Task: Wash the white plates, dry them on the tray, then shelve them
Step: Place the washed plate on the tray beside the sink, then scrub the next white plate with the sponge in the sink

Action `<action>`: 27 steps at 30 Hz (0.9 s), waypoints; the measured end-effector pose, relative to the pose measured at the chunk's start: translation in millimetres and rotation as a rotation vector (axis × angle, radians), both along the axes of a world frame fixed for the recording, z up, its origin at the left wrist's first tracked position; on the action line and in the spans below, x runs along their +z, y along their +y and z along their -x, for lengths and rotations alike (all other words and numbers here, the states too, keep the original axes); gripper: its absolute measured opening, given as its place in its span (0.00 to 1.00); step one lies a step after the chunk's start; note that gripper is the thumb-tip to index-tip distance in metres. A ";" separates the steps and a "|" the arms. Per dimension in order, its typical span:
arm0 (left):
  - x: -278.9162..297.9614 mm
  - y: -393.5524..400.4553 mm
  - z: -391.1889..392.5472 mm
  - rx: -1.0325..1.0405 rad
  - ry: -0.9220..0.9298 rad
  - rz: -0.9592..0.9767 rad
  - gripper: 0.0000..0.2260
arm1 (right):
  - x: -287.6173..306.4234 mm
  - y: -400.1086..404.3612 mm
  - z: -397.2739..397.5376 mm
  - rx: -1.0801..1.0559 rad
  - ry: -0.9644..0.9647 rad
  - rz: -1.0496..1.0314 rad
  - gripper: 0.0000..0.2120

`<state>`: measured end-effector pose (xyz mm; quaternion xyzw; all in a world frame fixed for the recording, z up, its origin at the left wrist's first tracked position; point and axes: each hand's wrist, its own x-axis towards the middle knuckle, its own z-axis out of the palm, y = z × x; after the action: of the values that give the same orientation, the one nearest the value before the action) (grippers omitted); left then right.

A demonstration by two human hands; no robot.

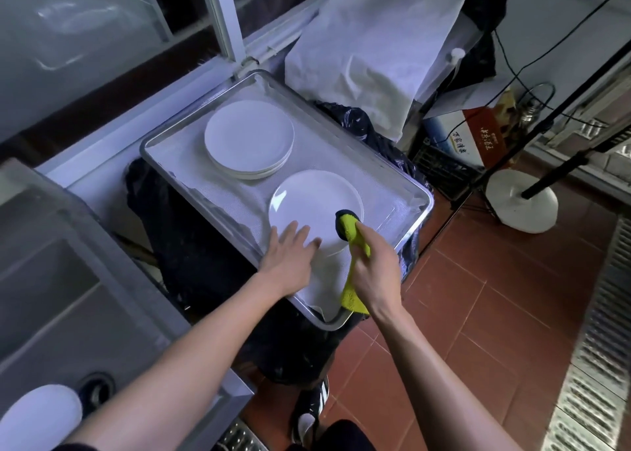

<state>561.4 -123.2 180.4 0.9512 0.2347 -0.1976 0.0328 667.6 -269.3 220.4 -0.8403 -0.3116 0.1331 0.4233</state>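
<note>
Holding plates (pixel 249 139), lined tray (pixel 415 211)

head cam, looks fwd and down; close over tray (pixel 411 227)
</note>
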 end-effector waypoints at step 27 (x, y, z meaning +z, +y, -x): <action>4.5 8.2 461.3 0.788 -0.167 -0.016 0.09 | -11.8 149.0 360.7 0.846 -0.032 0.063 0.21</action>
<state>100.1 -114.9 185.0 0.8013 0.5797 -0.0903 0.1175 306.9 -120.3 208.6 -0.6527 -0.6314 0.2915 0.3006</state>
